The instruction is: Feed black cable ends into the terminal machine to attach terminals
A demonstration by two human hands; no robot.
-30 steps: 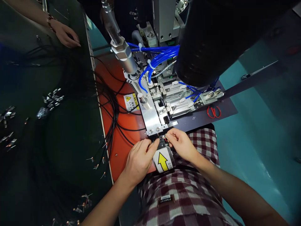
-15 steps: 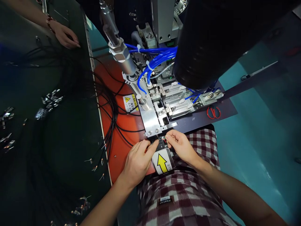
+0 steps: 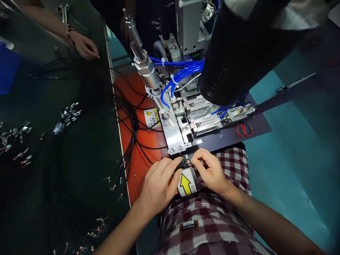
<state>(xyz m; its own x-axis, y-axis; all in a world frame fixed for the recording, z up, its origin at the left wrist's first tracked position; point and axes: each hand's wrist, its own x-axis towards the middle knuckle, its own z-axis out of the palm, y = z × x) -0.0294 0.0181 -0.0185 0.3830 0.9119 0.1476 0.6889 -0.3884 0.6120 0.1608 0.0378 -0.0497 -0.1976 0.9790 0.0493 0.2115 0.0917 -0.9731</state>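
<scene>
My left hand (image 3: 160, 182) lies at the machine's front end. Its index fingertip rests at the small black fixture (image 3: 183, 160), and its thumb is bent below, with the end of a black cable (image 3: 180, 165) between them, partly hidden. From the cable end come thin coloured wires (image 3: 189, 163), red and green among them. My right hand (image 3: 211, 171) pinches these wires between thumb and index finger, just right of the fixture. Directly below sits a white label with a yellow arrow (image 3: 186, 183).
Blue air hoses (image 3: 186, 67) and a thick black tube (image 3: 225, 67) hang over the metal machine (image 3: 172, 132). Black cables (image 3: 132, 127) cross the orange plate (image 3: 136, 156). Red-handled scissors (image 3: 243, 130) lie at right. Another person's hand (image 3: 85, 46) rests over the dark table at upper left.
The view has shifted, so everything sits slightly further right and lower. My left thumb has moved down from the fixture, away from the index fingertip. My right hand still pinches the wires.
</scene>
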